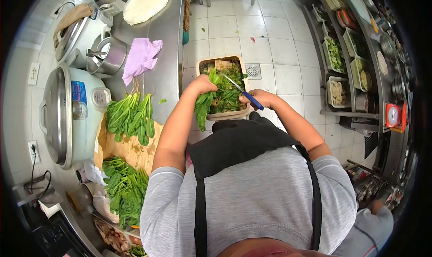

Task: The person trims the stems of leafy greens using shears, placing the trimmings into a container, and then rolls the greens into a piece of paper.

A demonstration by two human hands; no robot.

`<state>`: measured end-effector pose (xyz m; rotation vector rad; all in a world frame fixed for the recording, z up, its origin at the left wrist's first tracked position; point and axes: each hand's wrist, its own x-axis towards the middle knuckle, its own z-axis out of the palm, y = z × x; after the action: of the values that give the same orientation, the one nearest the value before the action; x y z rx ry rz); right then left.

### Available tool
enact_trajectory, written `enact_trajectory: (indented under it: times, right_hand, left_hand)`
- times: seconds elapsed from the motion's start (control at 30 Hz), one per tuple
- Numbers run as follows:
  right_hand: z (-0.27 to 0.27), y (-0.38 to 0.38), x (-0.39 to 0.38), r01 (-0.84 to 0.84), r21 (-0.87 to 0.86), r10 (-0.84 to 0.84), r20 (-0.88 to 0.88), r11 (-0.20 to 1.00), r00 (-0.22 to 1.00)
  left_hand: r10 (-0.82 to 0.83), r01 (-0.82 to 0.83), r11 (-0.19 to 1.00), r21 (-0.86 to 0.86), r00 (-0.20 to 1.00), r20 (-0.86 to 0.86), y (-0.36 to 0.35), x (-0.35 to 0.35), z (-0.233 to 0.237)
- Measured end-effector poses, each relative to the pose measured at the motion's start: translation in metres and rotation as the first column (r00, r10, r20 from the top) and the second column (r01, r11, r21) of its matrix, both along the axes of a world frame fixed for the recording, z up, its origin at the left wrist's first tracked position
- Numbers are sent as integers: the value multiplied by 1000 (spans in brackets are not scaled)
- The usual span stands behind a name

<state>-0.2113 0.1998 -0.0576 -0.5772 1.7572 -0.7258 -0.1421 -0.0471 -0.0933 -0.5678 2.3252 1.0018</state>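
My left hand (201, 84) grips a bunch of leafy greens (203, 105) that hangs down over a tan bin (221, 115) on the floor. My right hand (263, 98) holds scissors with a blue handle (245, 95); the blades point up and left toward the stems of the bunch. The bin holds green trimmings and stems. On the steel counter (168, 54) to my left, a small pile of greens (132, 117) lies on brown paper (130, 151), and a larger pile (125, 189) lies nearer to me.
A large rice cooker (67, 115) stands at the counter's left, with a steel pot (108, 54), a purple cloth (141, 57) and a white round board (146, 4) beyond. Shelves with food containers (346, 63) and a red scale (393, 115) line the right. A floor drain (253, 71) lies behind the bin.
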Motion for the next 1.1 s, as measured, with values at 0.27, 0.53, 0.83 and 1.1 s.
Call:
enact_trajectory:
  times: [0.27, 0.53, 0.83, 1.1]
  right_hand:
    - [11, -27, -12, -118, 158, 156, -254, 980, 955]
    - [5, -11, -12, 135, -11, -136, -20, 991, 991]
    - [8, -67, -5, 258, -514, -346, -81, 818, 935]
    - [30, -75, 2, 395, -549, -307, 250, 737, 919]
  left_hand:
    - [-57, 122, 898, -424, 985, 162, 44, -11, 45]
    - [175, -132, 959, 251, 972, -156, 12, 5, 15]
    - [478, -213, 604, 768, 868, -136, 35, 26, 50]
    - [808, -353, 223, 909, 588, 30, 47, 47, 56]
